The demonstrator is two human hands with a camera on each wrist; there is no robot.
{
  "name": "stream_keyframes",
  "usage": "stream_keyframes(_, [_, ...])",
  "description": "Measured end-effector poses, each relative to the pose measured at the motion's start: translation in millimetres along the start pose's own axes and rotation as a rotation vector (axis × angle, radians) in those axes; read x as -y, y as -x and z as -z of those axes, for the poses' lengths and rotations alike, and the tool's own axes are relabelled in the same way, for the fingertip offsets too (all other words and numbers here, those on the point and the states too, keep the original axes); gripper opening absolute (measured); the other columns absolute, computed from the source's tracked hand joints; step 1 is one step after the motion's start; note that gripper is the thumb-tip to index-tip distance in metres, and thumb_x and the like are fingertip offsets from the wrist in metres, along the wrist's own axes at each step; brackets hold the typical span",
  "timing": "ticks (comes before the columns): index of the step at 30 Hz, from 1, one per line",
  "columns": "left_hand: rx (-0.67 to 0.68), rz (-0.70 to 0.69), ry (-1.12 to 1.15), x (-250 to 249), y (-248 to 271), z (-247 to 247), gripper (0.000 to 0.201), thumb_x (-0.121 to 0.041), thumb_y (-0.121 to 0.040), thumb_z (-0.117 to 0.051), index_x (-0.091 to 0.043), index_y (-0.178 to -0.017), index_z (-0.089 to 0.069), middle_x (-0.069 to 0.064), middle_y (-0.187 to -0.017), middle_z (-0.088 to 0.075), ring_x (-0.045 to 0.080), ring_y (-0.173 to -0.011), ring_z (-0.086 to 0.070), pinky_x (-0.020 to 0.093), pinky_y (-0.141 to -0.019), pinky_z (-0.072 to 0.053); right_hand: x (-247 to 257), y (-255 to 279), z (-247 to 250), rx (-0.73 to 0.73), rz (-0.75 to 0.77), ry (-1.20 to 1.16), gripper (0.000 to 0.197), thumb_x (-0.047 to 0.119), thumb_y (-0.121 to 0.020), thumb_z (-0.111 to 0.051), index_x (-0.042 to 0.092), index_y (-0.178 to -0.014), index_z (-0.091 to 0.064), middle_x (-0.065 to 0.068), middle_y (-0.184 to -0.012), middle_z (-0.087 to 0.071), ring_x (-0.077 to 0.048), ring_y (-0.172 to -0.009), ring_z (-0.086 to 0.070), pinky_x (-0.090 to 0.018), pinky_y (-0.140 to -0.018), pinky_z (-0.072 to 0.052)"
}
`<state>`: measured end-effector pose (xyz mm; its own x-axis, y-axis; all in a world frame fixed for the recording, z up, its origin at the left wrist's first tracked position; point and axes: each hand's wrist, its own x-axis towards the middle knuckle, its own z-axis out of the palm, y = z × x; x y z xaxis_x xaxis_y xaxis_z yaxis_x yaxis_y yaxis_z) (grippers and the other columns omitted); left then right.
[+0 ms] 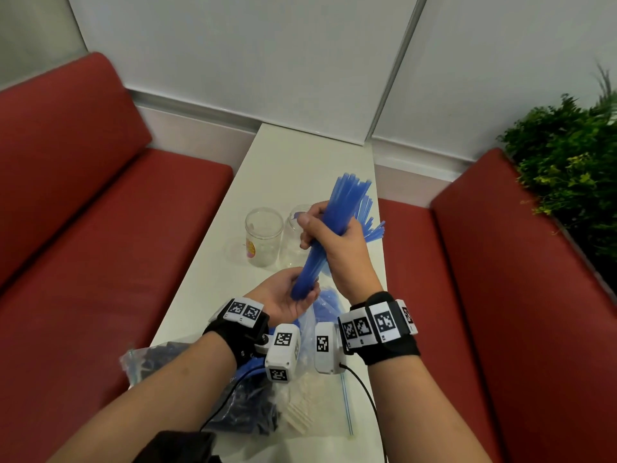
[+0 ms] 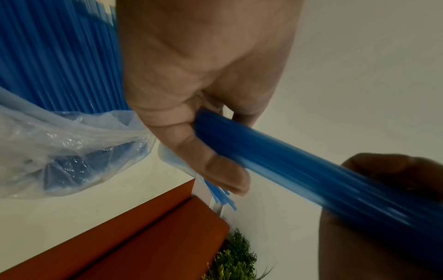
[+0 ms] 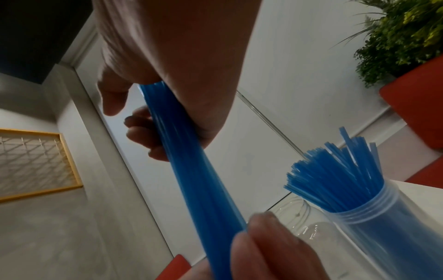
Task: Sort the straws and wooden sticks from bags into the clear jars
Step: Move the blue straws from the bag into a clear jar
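Blue straws (image 1: 337,215) bunched, translucent, tips fanned.

Table (image 1: 293,168): white, narrow, running away from the viewer to the wall.
Left bench (image 1: 100,208): red cushioned seat and backrest along the table's left side.
Right bench (image 1: 500,279): red cushioned seat and backrest along the table's right side.
Plant (image 1: 567,162): green leafy foliage with some yellowish sprigs, behind the right bench's backrest.
Wall panels (image 1: 233,55): pale, flat, split by thin vertical strips.
Framed grid (image 3: 33,163): yellow-edged panel seen from the right wrist, possibly a ceiling fitting.
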<state>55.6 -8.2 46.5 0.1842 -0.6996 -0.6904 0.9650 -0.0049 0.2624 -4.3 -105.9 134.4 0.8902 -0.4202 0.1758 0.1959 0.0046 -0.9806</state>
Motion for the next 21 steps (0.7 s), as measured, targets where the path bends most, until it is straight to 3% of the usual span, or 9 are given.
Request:
stream_keyframes(4, [-0.004, 0.004, -0.007, -1, -1, 3, 0.029, -0.023, -0.097, -0.055, 0.0, -0.082, -0.064, 0.01, -0.069, -0.061, 0.018, -0.053, -0.065, 0.025, -0.048, -0.058, 2, -2, 5, 0.004, 0.033, -0.036, 0.018, 0.022, -0.087, -0.079, 0.022, -0.099, -0.065, -0.011, -0.078, -0.062, -0.021, -0.07, -0.061, -0.032, -0.073, -0.053])
stream_keyframes(9, [-0.041, 0.043, -0.064, -2, -5, 5, 0.026, -0.023, -0.096, -0.056, -0.003, -0.08, -0.062, 0.009, -0.066, -0.058, 0.016, -0.044, -0.06, 0.023, -0.041, -0.054, -6, 3, 3, 0.017, -0.014, 0.041, 0.017, 0.024, -0.089, -0.077, 0.015, -0.084, -0.063, -0.009, -0.069, -0.058, -0.02, -0.067, -0.057, -0.036, -0.075, -0.052])
stream_keyframes(14, [-0.123, 0.091, -0.099, -3, -14, 21, 0.022, -0.024, -0.096, -0.056, -0.008, -0.081, -0.058, 0.006, -0.058, -0.056, 0.011, -0.036, -0.05, 0.016, -0.03, -0.039, -7, -3, 8, 0.069, 0.019, -0.016, 0.013, 0.022, -0.088, -0.077, 0.016, -0.085, -0.066, -0.009, -0.07, -0.059, -0.022, -0.066, -0.058, -0.03, -0.073, -0.053])
stream_keyframes(18, [-0.16, 0.079, -0.111, 7, -28, 36, 0.023, -0.027, -0.101, -0.05, -0.011, -0.085, -0.052, 0.004, -0.053, -0.051, 0.008, -0.032, -0.041, 0.014, -0.026, -0.022, -29, 1, 8, 0.091, -0.085, 0.038, 0.029, 0.033, -0.089, -0.077, 0.014, -0.073, -0.061, -0.009, -0.063, -0.059, -0.024, -0.065, -0.059, -0.042, -0.077, -0.055])
stream_keyframes(21, [-0.21, 0.021, -0.129, 15, -39, 51, 0.026, -0.024, -0.104, -0.045, -0.008, -0.084, -0.05, 0.006, -0.055, -0.049, 0.009, -0.033, -0.041, 0.014, -0.027, -0.024, -47, 4, 13, 0.089, -0.167, 0.037, 0.035, 0.031, -0.092, -0.075, 0.011, -0.069, -0.057, -0.008, -0.061, -0.058, -0.022, -0.062, -0.058, -0.058, -0.087, -0.055])
